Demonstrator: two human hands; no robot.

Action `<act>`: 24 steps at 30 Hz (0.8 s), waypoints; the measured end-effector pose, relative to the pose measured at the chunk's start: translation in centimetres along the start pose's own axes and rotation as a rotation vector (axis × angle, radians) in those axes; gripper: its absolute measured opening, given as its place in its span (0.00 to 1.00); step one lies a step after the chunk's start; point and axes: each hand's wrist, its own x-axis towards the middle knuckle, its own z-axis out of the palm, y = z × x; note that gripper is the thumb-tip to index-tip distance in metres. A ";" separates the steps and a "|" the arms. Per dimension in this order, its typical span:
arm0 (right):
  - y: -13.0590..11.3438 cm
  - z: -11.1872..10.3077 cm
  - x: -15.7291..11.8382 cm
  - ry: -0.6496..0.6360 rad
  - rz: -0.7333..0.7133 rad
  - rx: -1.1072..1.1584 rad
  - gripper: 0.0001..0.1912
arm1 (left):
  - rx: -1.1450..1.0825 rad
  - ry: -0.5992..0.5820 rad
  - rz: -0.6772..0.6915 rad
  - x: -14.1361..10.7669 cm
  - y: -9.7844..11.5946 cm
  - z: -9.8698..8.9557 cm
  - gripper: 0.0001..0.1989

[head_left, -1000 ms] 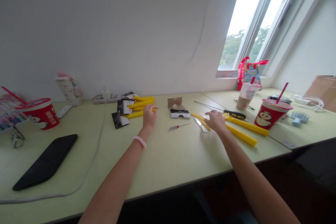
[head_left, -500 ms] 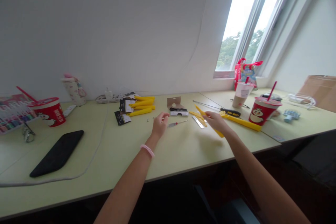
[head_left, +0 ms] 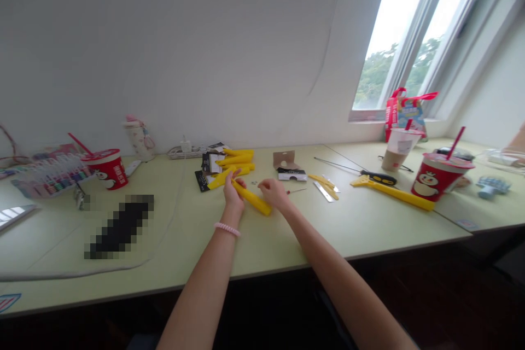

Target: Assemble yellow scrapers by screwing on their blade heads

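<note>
**Left hand [head_left: 234, 192] grips a yellow handle [head_left: 255, 201] at a pale green table [head_left: 328, 240]**

The table runs along a plain light wall [head_left: 205, 54], with a window [head_left: 406, 49] at the far right and trees visible outside. Under the window stands a red and blue bag [head_left: 410, 112].

A red cup [head_left: 437, 180] with a lid and straw stands on the right; just behind it, a clear cup [head_left: 394, 156] has a light brown drink in its lower part. On the left, another red cup [head_left: 111, 169] stands beside a clear rack [head_left: 53, 183] of small coloured pieces. A small carton [head_left: 292, 175] lies at the far middle, its brown flap raised; its contents cannot be seen.

The left fingers are wrapped around the handle's far end, its thick end slanting near and right. The right hand [head_left: 274, 194] is beside it, fingers bent together above a small screwdriver [head_left: 297, 191]; whether they pinch anything cannot be told.

Half a second ago the right hand held the handle, farther right; now the left has it. A second yellow tool [head_left: 402, 196] remains on the table at right.
</note>
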 end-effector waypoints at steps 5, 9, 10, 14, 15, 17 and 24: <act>2.2 0.2 1.2 0.119 0.068 -0.324 0.15 | -0.025 0.080 -0.126 0.9 1.4 -1.5 0.13; 4.6 -2.2 1.0 0.188 0.100 -0.349 0.16 | 0.028 0.136 -0.200 0.8 1.1 -1.4 0.08; 5.4 -3.2 0.8 0.242 0.138 -0.384 0.16 | 0.067 0.121 -0.217 0.7 1.0 -1.3 0.07; 9.7 -7.8 -0.8 0.409 0.317 -0.485 0.17 | 0.235 -0.008 -0.290 0.2 0.4 -0.8 0.06; 11.0 -8.7 -1.2 0.452 0.361 -0.513 0.18 | 0.265 -0.053 -0.308 0.1 0.3 -0.7 0.07; 13.2 -10.2 -2.0 0.485 0.386 -0.540 0.19 | 0.325 -0.136 -0.340 -0.3 0.1 -0.6 0.09; 14.7 -10.7 -3.0 0.324 0.228 -0.569 0.17 | 0.436 -0.332 -0.469 -0.9 -1.5 -0.4 0.13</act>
